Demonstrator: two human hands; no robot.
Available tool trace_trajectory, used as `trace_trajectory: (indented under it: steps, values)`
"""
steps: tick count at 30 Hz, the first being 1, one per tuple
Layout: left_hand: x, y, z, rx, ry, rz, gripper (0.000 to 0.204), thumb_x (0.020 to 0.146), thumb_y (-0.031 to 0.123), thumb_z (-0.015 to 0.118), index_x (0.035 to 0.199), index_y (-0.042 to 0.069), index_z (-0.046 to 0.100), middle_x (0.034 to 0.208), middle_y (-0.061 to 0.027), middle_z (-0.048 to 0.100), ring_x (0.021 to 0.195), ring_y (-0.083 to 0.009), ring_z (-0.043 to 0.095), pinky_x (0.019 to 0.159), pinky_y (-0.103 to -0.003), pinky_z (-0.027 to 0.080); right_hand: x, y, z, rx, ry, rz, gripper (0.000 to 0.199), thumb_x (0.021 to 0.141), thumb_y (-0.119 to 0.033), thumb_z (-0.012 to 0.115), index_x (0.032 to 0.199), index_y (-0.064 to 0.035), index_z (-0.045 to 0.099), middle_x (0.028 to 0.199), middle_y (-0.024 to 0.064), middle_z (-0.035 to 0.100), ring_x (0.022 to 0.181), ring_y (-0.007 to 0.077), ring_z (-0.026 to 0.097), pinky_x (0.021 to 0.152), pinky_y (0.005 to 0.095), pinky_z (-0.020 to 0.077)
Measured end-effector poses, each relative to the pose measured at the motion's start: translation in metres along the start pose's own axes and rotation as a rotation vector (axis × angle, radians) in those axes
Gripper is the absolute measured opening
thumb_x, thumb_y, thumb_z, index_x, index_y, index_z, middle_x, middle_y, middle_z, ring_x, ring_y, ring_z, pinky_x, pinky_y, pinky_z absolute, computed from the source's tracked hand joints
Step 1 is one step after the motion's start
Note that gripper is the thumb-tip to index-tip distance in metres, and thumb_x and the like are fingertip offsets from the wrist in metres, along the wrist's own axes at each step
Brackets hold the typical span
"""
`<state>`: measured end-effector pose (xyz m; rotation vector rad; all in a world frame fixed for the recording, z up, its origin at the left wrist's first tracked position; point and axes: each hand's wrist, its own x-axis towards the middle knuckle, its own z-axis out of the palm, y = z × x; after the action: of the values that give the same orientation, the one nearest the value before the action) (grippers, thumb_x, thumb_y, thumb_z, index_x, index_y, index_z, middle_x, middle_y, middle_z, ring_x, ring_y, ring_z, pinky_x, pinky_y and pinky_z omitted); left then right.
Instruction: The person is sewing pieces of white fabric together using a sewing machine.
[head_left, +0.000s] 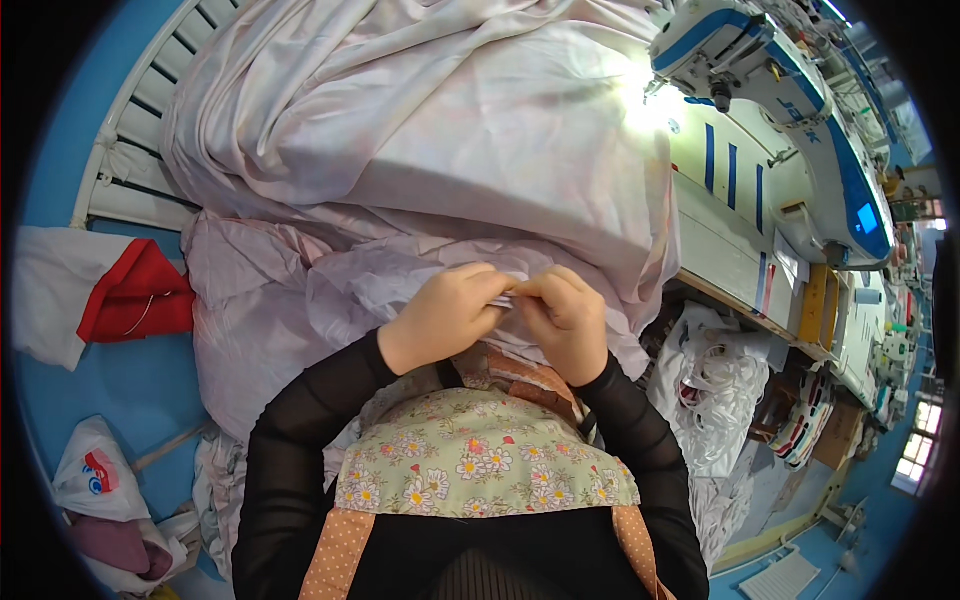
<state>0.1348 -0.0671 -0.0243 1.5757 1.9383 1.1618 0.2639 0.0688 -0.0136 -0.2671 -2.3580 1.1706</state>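
Both my hands meet in front of my apron, their fingertips pinched together over pale pinkish fabric (400, 275). My left hand (447, 312) is closed on an edge of this cloth, its fingers bent inward. Right against it, my right hand (563, 318) pinches the same edge between thumb and fingers. What lies exactly between the fingertips is small and partly hidden. The fabric spreads in large folds over the work surface beyond and hangs down on the left. At the upper right stands a white and blue sewing machine (800, 95), its lamp lit.
Beneath the machine, the sewing table (725, 225) runs along the right. A bundle of white strips (710, 380) hangs below its edge. White and red cloth (140, 295) lies on the left, near a slatted white rack (140, 175). A plastic bag (100, 475) sits at lower left.
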Motion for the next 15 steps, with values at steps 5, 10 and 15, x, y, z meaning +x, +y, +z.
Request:
trace_trajectory:
  steps: [5, 10, 15]
  values:
    - [-0.033, 0.016, -0.061, 0.225, 0.163, 0.214, 0.026, 0.070, 0.005, 0.060, 0.096, 0.004, 0.064, 0.089, -0.0144, 0.064, 0.081, -0.0362, 0.061, 0.072, -0.043, 0.049, 0.013, -0.021, -0.003, 0.238, -0.202, -0.030, 0.016, 0.078, 0.000, 0.069, 0.092, -0.0005, 0.063, 0.082, 0.0110, 0.062, 0.068, 0.0237, 0.061, 0.060, 0.0312, 0.0476]
    - [-0.169, 0.023, -0.201, 0.499, 0.818, -0.124, 0.017, 0.090, 0.008, 0.054, 0.101, -0.001, 0.062, 0.100, -0.0105, 0.063, 0.093, -0.0223, 0.061, 0.084, -0.034, 0.046, 0.025, -0.008, 0.001, 0.207, -0.396, 0.048, 0.029, 0.078, -0.007, 0.073, 0.103, -0.0014, 0.059, 0.086, 0.0106, 0.064, 0.073, 0.0236, 0.063, 0.067, 0.0307, 0.0505]
    - [-0.347, 0.107, -0.314, 1.065, 1.200, -0.350, 0.023, 0.094, 0.013, 0.054, 0.108, -0.004, 0.061, 0.104, -0.0106, 0.063, 0.095, -0.0216, 0.059, 0.085, -0.032, 0.047, 0.061, -0.032, 0.017, 0.228, -0.630, -0.100, 0.036, 0.076, -0.010, 0.076, 0.107, -0.0024, 0.059, 0.084, 0.0102, 0.066, 0.075, 0.0171, 0.064, 0.069, 0.0290, 0.0513]
